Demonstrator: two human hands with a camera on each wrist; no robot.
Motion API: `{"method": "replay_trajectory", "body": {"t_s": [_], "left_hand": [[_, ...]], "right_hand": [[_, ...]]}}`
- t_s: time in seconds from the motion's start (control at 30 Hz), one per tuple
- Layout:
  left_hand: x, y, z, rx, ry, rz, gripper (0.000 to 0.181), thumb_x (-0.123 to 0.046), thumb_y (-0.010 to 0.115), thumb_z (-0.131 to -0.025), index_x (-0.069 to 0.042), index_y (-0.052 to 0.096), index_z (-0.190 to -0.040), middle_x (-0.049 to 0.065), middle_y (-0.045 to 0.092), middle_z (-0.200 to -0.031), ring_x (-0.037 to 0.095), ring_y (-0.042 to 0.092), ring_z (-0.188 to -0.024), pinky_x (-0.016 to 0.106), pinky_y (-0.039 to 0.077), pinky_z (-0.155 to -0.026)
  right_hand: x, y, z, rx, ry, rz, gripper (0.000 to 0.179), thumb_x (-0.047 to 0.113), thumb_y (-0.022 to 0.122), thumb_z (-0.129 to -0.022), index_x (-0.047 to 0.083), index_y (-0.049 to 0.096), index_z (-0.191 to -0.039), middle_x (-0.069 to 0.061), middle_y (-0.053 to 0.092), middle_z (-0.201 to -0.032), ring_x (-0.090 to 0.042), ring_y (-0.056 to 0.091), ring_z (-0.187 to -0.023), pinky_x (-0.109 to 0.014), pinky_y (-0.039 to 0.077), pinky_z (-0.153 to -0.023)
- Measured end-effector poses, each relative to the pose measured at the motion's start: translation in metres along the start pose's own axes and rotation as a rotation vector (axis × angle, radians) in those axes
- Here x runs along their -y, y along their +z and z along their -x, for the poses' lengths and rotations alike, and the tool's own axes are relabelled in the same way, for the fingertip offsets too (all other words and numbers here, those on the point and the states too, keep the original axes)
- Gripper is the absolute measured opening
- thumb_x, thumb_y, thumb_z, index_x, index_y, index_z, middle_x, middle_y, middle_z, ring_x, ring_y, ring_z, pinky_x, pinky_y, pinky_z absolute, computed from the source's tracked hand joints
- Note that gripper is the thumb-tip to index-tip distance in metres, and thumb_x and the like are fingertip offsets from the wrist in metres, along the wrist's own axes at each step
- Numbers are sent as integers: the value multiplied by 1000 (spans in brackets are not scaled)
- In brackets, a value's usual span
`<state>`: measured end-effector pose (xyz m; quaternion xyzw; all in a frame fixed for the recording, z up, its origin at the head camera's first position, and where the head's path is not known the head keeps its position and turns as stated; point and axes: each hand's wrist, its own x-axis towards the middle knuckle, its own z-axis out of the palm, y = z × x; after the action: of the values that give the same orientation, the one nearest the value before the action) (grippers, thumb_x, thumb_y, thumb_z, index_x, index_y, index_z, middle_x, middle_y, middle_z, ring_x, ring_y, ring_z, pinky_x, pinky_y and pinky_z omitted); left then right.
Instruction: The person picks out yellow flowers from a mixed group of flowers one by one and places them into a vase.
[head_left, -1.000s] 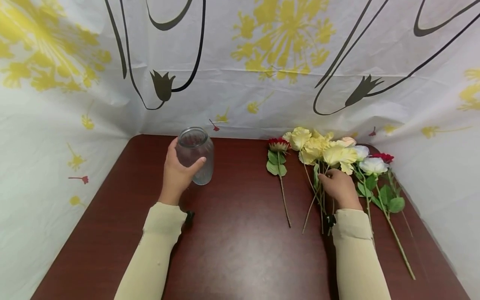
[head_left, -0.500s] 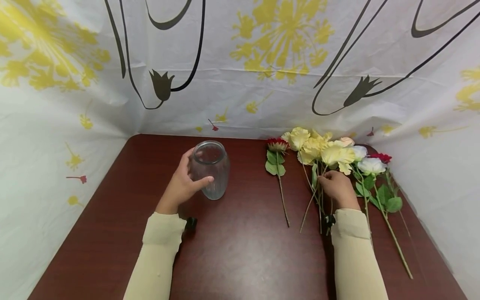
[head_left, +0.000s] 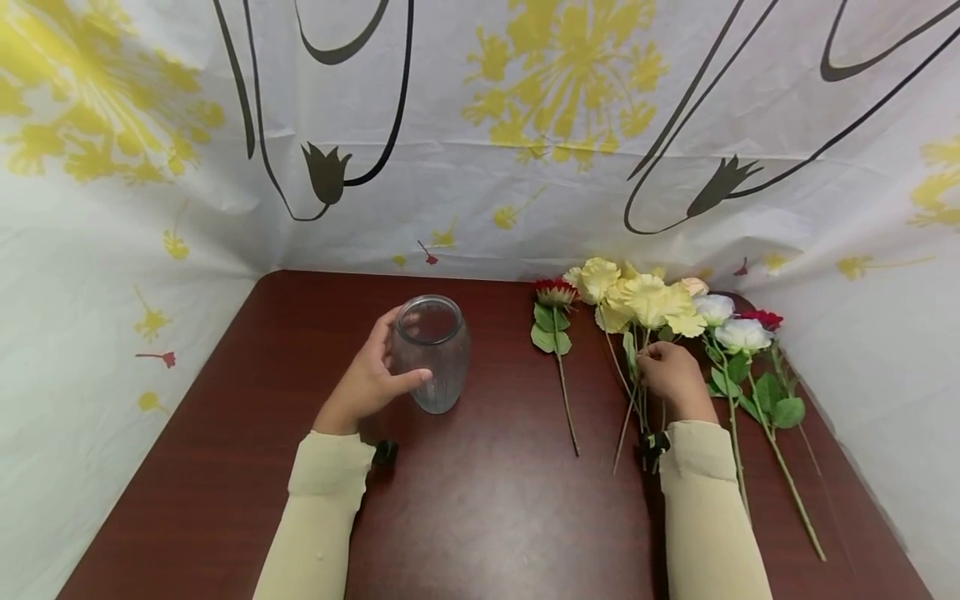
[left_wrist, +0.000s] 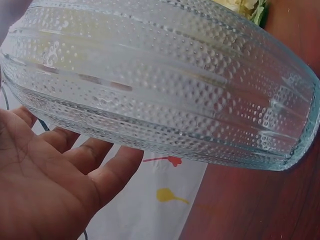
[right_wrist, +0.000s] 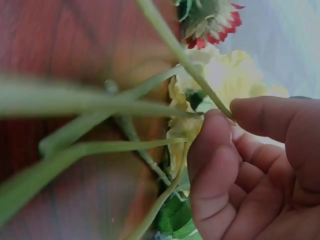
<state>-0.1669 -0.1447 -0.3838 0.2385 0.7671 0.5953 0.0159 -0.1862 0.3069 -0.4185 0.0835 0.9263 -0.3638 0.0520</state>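
Observation:
My left hand (head_left: 367, 379) grips a clear glass vase (head_left: 431, 371) by its left side, thumb across the front. Its dimpled, ribbed wall (left_wrist: 175, 95) fills the left wrist view; the vase's mouth faces up. Whether its base touches the table cannot be told. On the right, my right hand (head_left: 675, 379) pinches a green flower stem (right_wrist: 172, 45) between thumb and forefinger. That stem belongs to one of the yellow flowers (head_left: 648, 302), whose heads lie bunched just beyond the hand. Other stems (right_wrist: 65, 145) cross close by it.
A red flower (head_left: 555, 293) with a leafy stem lies left of the yellow bunch. White flowers (head_left: 742, 335), a peach one (head_left: 694, 286) and another red one (head_left: 763, 318) lie at the right. A patterned white sheet (head_left: 480, 183) encloses the dark red table (head_left: 487, 517).
My left hand has brought the vase to the right and nearer to me. At the right, the pinched yellow flower has shifted slightly, its stem's lower end swinging right.

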Motion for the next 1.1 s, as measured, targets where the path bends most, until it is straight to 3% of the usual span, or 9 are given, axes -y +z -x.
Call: {"method": "replay_trajectory", "body": {"t_s": [0.23, 0.53, 0.7, 0.8, 0.83, 0.97, 1.1], "left_hand": [[1, 2, 0, -36, 17, -13, 87, -3, 78, -81, -5, 28, -152, 23, 43, -145, 35, 48, -127, 57, 41, -100], [35, 0, -4, -72, 39, -20, 92, -7, 83, -79, -20, 31, -154, 10, 46, -146, 30, 46, -131, 60, 33, -105], [37, -1, -4, -76, 67, -11, 91, -7, 83, -78, -22, 33, -153, 9, 47, -145, 30, 47, -130, 61, 34, -104], [29, 0, -4, -71, 60, -7, 91, -3, 82, -78, -16, 32, -153, 15, 45, -145, 36, 46, -130, 61, 35, -103], [23, 0, -3, -67, 60, -6, 91, -2, 81, -78, -14, 32, -153, 18, 45, -145, 38, 46, -130, 61, 35, -103], [25, -1, -3, -63, 53, -17, 89, -2, 80, -79, -13, 32, -153, 19, 45, -144, 39, 48, -127, 60, 37, -101], [36, -1, -5, -67, 56, -17, 90, 0, 80, -78, -13, 32, -153, 18, 45, -144, 36, 50, -126, 59, 38, -100]], "right_hand": [[9, -1, 10, -35, -4, -135, 38, 26, 43, -106, -3, 57, -126, -21, 63, -103, -30, 64, -85, -38, 54, -69], [33, -6, 32, -114, -115, -273, 37, 24, 49, -104, -1, 55, -131, -20, 61, -103, -22, 62, -78, -34, 53, -66], [49, -6, 43, -194, -223, -310, 33, 21, 51, -104, -1, 58, -128, -19, 60, -95, -20, 62, -77, -28, 55, -66], [58, -4, 48, -231, -261, -361, 33, 20, 52, -104, -1, 58, -128, -19, 60, -96, -20, 63, -80, -26, 56, -68], [61, -4, 50, -239, -270, -384, 33, 20, 53, -103, 0, 58, -128, -19, 60, -97, -20, 64, -80, -26, 56, -69], [74, -1, 56, -270, -310, -498, 30, 18, 57, -102, 0, 58, -126, -14, 61, -100, -18, 65, -83, -25, 56, -71], [88, 4, 62, -309, -388, -659, 25, 13, 60, -100, -1, 61, -121, -11, 61, -97, -18, 65, -84, -25, 56, -73]]}}
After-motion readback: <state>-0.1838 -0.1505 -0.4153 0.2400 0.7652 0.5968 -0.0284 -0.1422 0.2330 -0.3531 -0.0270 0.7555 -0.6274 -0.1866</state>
